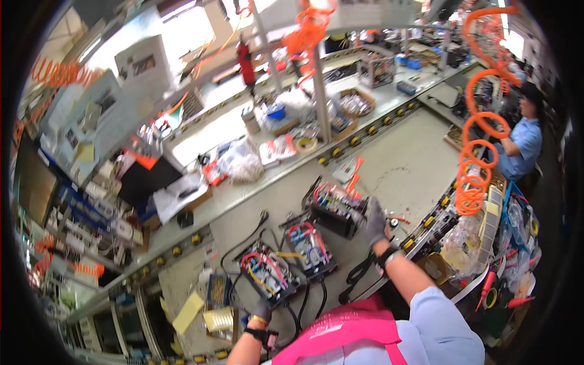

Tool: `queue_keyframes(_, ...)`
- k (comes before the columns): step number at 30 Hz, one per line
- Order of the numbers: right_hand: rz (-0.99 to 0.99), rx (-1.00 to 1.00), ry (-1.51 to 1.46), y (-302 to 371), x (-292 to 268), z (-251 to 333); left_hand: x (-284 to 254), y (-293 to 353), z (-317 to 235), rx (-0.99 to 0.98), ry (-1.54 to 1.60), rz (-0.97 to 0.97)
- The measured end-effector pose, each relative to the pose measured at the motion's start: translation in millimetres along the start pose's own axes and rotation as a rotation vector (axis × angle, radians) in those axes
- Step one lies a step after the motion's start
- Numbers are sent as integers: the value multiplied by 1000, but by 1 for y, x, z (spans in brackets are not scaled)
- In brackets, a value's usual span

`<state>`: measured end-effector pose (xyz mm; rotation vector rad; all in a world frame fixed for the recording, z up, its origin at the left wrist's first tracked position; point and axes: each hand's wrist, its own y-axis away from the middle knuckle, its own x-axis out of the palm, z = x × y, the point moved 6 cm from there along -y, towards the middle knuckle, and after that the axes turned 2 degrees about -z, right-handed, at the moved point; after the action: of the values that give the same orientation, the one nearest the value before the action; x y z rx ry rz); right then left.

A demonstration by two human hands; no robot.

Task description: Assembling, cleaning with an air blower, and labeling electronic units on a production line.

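Open wired unit [336, 210] is clasped by the gloved right hand [372, 224]; left hand [261, 311] grips another unit [269, 274]. Loose cables [359, 271] could snag and drag one off.

Both our gloved hands reach out.
Our right hand [373, 223] stretches toward one o'clock, fingers curled; our left hand [261, 311] sits low at six, bent.

workbench [401, 158]: three open wired units in a row | near unit [267, 274] leftmost, at left hand [261, 311] | middle unit [309, 246] just right of it | far unit [334, 210] farthest right, at right hand [374, 224] | coiled hose [480, 140] hangs right of bench
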<state>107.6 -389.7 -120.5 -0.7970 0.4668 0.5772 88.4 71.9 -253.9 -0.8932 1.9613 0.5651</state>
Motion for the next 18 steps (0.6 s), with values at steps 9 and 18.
queue_keyframes(9, 1129, 732, -291, 186, 0, 54, -28, -24, -27, -235, 300, -3)
queue_keyframes(18, 765, 662, -400, 116, 27, 52, -83, 7, -114, -385, 765, -251)
